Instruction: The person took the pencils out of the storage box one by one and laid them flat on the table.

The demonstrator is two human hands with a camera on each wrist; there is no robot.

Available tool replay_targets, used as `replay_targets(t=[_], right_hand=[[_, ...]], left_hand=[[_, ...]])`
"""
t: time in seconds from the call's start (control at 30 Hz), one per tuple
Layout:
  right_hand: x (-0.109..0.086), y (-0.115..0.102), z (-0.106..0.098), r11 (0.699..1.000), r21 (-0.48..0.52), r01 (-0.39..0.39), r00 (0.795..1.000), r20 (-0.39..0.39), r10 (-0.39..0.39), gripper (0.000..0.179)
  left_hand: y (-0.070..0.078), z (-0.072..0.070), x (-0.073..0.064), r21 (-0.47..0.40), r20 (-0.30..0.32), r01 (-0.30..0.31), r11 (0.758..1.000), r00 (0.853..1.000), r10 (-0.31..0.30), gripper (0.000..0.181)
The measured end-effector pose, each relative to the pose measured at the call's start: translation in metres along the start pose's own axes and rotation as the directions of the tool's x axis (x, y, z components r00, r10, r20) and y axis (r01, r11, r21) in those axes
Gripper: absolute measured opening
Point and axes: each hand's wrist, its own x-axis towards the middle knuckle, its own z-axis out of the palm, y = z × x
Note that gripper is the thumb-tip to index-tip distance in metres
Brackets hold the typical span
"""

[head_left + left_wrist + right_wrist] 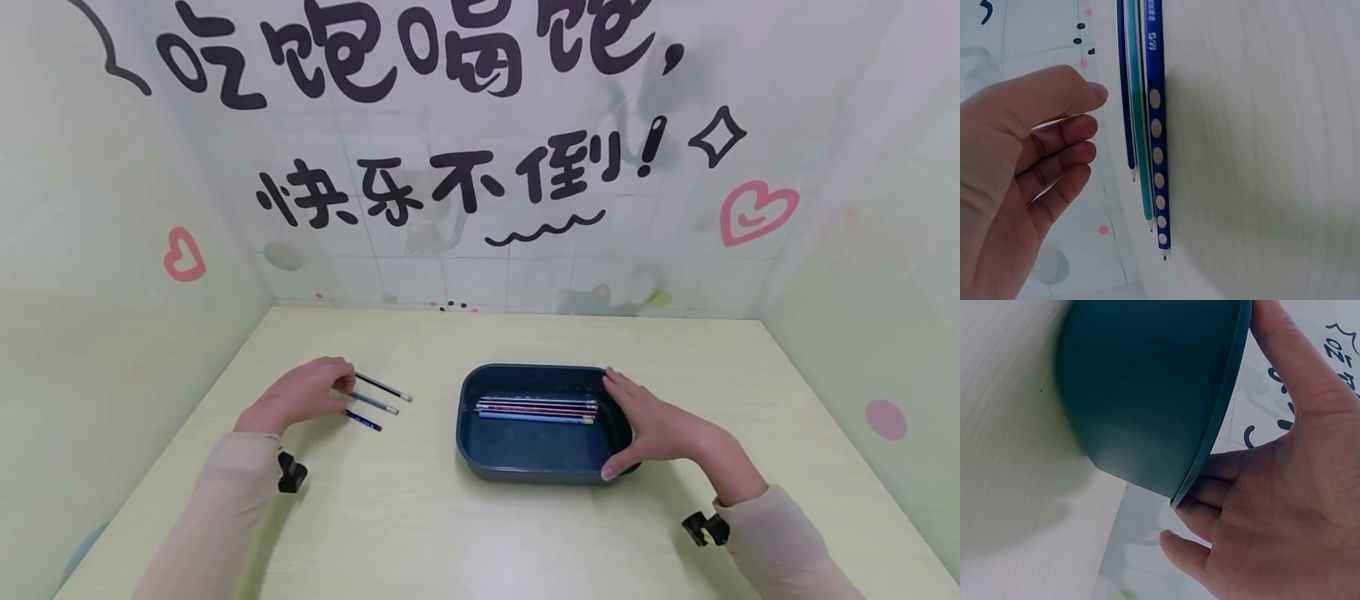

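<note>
Three pencils lie side by side on the table at the left: a dark blue pencil (1124, 87), a teal pencil (1140, 125) and a blue pencil with pale oval dots (1156, 112). My left hand (311, 392) hovers at their sharpened ends; in the left wrist view its loosely bent fingers (1072, 128) are apart from the pencils. A dark teal plastic box (525, 477) stands right of centre, with several pencils (536, 410) lying lengthwise inside. My right hand (663, 425) holds the box's right end, thumb at the front rim and fingers over the back corner.
The pale wooden table (420, 533) ends at a white backdrop (420, 275) with black lettering. Pale side walls (862, 350) flank it. A black clip-like device (291, 472) sits at the left wrist, and another black device (705, 528) at the right.
</note>
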Motion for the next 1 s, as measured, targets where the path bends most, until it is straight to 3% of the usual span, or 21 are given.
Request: replay_targets(t=[0.27, 1.0], right_hand=[[0.001, -0.002, -0.001, 1.0, -0.008, 0.017, 1.0, 0.001, -0.017, 0.129], [0.0, -0.006, -0.005, 1.0, 0.017, 0.012, 1.0, 0.02, -0.013, 0.129]], left_hand=[[0.013, -0.005, 0.003, -0.013, -0.002, 0.007, 1.0, 1.0, -0.007, 0.015], [0.047, -0.016, 0.01, -0.019, -0.037, -0.073, 0.997, 0.997, 0.072, 0.018]])
